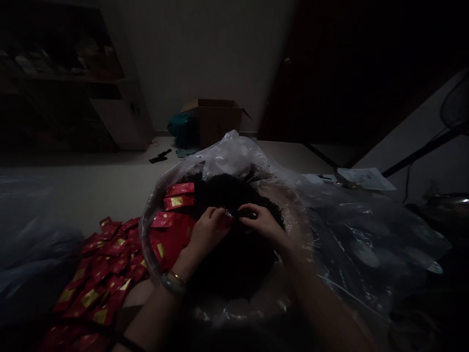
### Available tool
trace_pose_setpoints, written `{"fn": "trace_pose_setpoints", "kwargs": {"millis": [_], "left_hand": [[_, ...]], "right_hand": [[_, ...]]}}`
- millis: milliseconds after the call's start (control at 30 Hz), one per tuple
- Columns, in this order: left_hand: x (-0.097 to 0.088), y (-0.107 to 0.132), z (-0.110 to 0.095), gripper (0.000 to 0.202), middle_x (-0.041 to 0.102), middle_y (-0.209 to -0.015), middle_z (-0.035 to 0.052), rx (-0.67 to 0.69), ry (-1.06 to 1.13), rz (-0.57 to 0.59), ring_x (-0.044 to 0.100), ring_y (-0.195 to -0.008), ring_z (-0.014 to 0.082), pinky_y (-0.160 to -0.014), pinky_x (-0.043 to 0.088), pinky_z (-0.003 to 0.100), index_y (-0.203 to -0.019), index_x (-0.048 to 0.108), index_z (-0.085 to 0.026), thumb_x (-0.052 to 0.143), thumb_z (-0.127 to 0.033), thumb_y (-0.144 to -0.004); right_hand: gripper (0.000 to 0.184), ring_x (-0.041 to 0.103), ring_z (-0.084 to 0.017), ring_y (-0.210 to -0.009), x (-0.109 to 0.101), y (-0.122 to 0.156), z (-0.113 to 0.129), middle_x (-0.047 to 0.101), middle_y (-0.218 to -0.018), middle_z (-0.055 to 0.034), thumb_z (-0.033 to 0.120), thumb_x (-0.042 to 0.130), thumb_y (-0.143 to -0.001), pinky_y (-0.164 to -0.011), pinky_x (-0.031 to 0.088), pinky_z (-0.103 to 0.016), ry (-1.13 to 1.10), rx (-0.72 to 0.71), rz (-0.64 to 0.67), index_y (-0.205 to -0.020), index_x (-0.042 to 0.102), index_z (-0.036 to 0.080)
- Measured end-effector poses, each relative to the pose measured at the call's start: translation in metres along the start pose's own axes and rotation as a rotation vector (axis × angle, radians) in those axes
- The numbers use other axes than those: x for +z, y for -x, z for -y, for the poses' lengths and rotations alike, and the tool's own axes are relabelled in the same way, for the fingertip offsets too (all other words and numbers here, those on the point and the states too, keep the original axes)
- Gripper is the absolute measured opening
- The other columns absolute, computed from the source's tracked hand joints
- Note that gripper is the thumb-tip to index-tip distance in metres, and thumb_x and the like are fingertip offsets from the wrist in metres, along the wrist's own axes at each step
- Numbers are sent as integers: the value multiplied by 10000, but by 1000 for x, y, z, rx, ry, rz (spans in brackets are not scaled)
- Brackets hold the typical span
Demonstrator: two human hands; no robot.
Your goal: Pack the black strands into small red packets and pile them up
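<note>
A round tub lined with clear plastic is in front of me, holding a heap of dark, loose material that looks like dried tea leaves. Over the heap, my left hand is closed around a small red packet, mostly hidden by its fingers. Close to the packet's end, my right hand has its thumb and forefinger pinched together; what is between them is too dark to make out. Several flat red packets with gold labels lie at the tub's left side.
Many red packets are piled outside the tub on the left. A cardboard box and a teal bag stand by the wall. Clear plastic sheeting spreads at the right. A dark shelf is at upper left.
</note>
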State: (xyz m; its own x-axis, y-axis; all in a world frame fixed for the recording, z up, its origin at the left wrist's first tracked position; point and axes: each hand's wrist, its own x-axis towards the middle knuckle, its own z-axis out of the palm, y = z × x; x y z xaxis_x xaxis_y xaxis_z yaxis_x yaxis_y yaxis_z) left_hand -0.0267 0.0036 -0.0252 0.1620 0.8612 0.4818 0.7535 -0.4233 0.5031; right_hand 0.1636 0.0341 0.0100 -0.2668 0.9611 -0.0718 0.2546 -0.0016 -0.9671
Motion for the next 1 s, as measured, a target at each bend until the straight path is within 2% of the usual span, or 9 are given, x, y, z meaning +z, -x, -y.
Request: {"fn": "trace_pose_setpoints", "kwargs": {"millis": [133,233,333,467,600,700,800,867,1000], "left_hand": [[-14,-2,-6,368,569,-958,32,19,92,101,601,-767,166,-633,520,276,-1044,508,-211,660,-236,-710],[-22,-3,-9,363,563,-971,44,49,76,172,587,-730,158,-600,502,267,-1057,506,-201,570,-139,-704],[-19,-2,-8,280,566,-975,43,47,-25,167,582,-691,141,-572,477,250,-1007,546,-215,495,-98,-758],[-9,-1,-6,131,583,-935,36,55,-102,120,583,-665,127,-552,449,229,-919,596,-216,481,-186,-865],[-13,-2,-3,145,600,-952,29,38,-81,54,595,-739,131,-624,466,229,-925,613,-224,491,-182,-860],[-23,-5,5,145,600,-960,43,-79,-105,-121,593,-822,165,-689,477,266,-853,610,-203,478,-149,-826],[-29,-7,13,171,594,-953,53,-161,-143,-267,582,-810,174,-677,475,281,-752,581,-189,437,-108,-797],[-28,-8,16,176,589,-944,54,-158,-154,-279,579,-801,174,-676,476,283,-718,568,-189,433,-97,-783],[-21,-7,17,171,582,-918,57,-124,-167,-265,574,-790,178,-683,484,288,-710,573,-191,448,-90,-768]], "right_hand": [[318,568,-110,-679,-4,2,7,578,-866,8,299,714,-599,-519,563,-227,-118,28,-68,-885,645,177],[342,578,-107,-684,-6,6,14,566,-883,9,311,732,-599,-564,575,-246,-200,37,-86,-904,638,188],[343,587,-125,-719,-2,11,21,568,-887,6,327,738,-609,-600,584,-280,-254,30,-81,-911,636,201],[355,611,-177,-793,6,14,24,602,-882,-4,349,715,-628,-632,583,-329,-244,13,-24,-942,628,208],[287,622,-209,-879,4,11,20,656,-922,-21,302,656,-674,-730,549,-351,52,-114,-66,-940,650,196],[227,636,-203,-899,0,6,10,691,-921,-16,222,619,-708,-843,499,-351,313,-190,-53,-929,672,202],[275,634,-204,-964,5,0,-5,690,-1010,-46,166,584,-754,-912,467,-357,479,-201,-13,-1013,668,199],[393,588,-223,-1079,15,-2,-16,636,-1159,-103,161,602,-767,-971,431,-379,596,-191,-22,-1160,614,177],[907,404,-340,-1272,43,-8,-25,328,-1465,-206,252,786,-647,-981,405,-478,882,-102,2,-1432,337,200]]}}
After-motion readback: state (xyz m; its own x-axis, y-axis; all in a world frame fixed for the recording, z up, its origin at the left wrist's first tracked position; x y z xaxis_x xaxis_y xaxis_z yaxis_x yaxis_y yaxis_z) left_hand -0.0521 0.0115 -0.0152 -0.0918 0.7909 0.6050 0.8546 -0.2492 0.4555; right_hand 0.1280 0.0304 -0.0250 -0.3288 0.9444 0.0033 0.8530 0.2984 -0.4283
